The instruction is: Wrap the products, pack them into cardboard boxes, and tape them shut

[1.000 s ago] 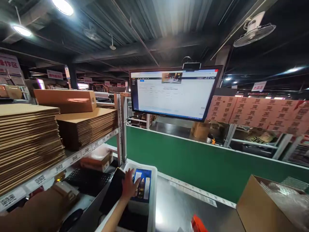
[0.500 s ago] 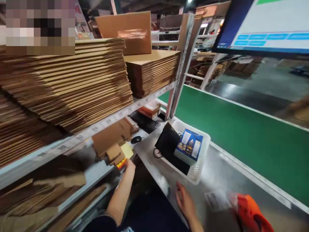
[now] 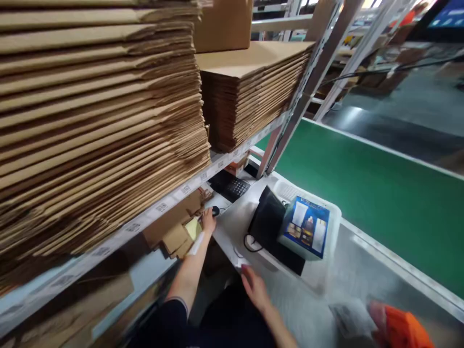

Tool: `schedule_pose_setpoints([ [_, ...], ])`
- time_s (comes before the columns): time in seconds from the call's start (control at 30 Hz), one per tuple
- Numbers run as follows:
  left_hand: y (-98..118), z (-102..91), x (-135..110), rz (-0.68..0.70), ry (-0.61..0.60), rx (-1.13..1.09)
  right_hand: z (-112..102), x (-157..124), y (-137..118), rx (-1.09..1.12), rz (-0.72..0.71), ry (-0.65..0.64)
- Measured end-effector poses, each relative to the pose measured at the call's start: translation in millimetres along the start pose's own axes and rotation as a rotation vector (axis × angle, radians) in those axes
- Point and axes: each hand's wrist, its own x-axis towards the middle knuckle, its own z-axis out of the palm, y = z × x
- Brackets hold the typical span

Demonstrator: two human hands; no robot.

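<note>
Black, rounded computer mouse [image 3: 216, 211]: lies on the white ledge [image 3: 220, 200] near a black keyboard [image 3: 229, 185], right at the fingers of the left hand [image 3: 208, 221]. Differs from half a second ago: left hand now away from the spot beside the folded brown cardboard [image 3: 176, 239] and up at the mouse. Reaches with bent fingers, palm down; cannot tell, through blur, whether gripping or merely resting there. Holds nothing visible in the right hand [image 3: 255, 289], loosely open with fingers slightly curled, by the edge of the silver metal tabletop [image 3: 300, 299]. Leaves the blue printed box [image 3: 308, 227] in the white plastic basket [image 3: 335, 224], beside a flat black pouch-like item [image 3: 268, 215], with no hand on it, unlike one second ago. Suggests, by judgement, work now centred on the mouse rather than the box.
</note>
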Motion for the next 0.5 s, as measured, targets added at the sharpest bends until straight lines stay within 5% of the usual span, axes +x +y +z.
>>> schedule_pose_setpoints([
  [0.13,4.1,-11.8,37.2,0.142,-0.113,0.112,-11.0,-39.0,33.0,0.074,0.13,0.087],
  [0.23,16.3,-17.9,42.1,0.145,-0.117,0.171,-25.2,-51.8,45.5,0.111,0.208,0.217],
  [0.37,25.6,-30.6,19.0,0.036,-0.051,0.187,-34.4,-54.8,40.7,0.144,0.205,0.265],
  [0.5,31.4,-19.3,-36.8,-0.069,-0.098,0.108,-12.0,-48.1,25.4,0.108,0.17,0.18],
])
